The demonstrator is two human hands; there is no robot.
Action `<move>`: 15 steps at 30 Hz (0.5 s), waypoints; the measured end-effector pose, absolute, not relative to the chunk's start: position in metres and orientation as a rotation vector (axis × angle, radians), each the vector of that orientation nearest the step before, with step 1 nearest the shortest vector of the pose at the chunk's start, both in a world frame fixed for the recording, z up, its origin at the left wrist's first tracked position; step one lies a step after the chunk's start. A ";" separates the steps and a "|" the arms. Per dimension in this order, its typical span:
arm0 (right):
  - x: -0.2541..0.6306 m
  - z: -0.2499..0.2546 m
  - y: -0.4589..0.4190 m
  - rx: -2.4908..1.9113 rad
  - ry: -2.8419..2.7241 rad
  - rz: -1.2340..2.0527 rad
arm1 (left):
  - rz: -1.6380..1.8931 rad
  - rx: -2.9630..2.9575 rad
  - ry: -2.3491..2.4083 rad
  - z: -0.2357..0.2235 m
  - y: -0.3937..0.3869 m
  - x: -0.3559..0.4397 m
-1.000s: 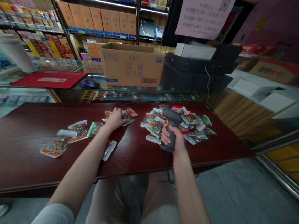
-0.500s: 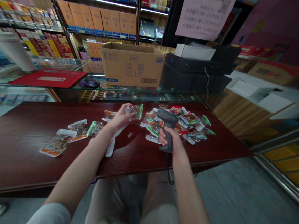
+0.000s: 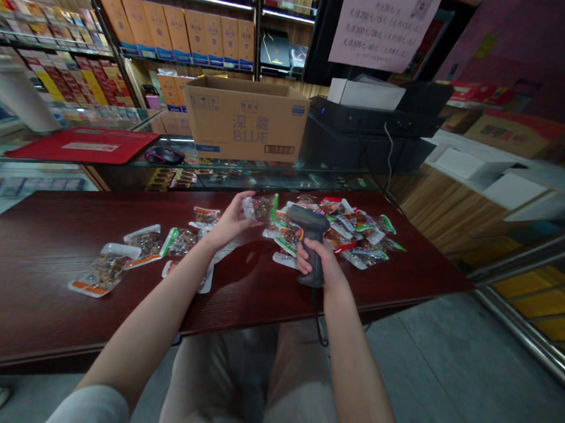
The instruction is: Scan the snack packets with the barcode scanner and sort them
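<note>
At the far left, a red mat (image 3: 85,144) and a computer mouse (image 3: 164,155) lie on a glass counter (image 3: 266,176), with shelves of boxed goods (image 3: 174,27) behind. In front of the counter is a dark red wooden table (image 3: 23,269). On its left part, flat snack packets (image 3: 143,243) lie spread out singly, with white backs and orange or green edges.

The left hand (image 3: 230,224) is raised, fingers and thumb closed on one sealed packet (image 3: 262,208), which it holds firmly by the near end. The packet lies roughly level, its green strip to the right, just beside the scanner's nose; its height above the table is hard to judge from this view.

The right hand (image 3: 315,263) wraps closed around the grip of a grey barcode scanner (image 3: 309,230). The scanner's long axis runs from the butt, low and near the person, up to the head, whose nose points left toward the packet. Its cable (image 3: 317,315) drops over the table edge.

Right of the scanner sits a heaped pile of packets (image 3: 354,230). Behind it, on the counter, stands an open cardboard box (image 3: 244,120).
</note>
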State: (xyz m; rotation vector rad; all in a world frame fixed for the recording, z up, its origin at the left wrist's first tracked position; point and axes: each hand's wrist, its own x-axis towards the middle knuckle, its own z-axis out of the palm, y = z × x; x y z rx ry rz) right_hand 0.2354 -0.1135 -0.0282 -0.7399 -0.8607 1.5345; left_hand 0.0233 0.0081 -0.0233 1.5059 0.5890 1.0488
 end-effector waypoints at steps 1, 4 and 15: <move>0.235 -0.028 -0.113 -0.751 -0.873 1.537 | 1.048 1.515 0.591 -0.023 0.008 0.024; 0.234 -0.030 -0.113 -0.793 -0.901 1.553 | 1.058 1.556 0.601 -0.023 0.009 0.024; 0.232 -0.031 -0.112 -0.843 -0.895 1.533 | 1.122 1.829 0.743 -0.021 0.012 0.020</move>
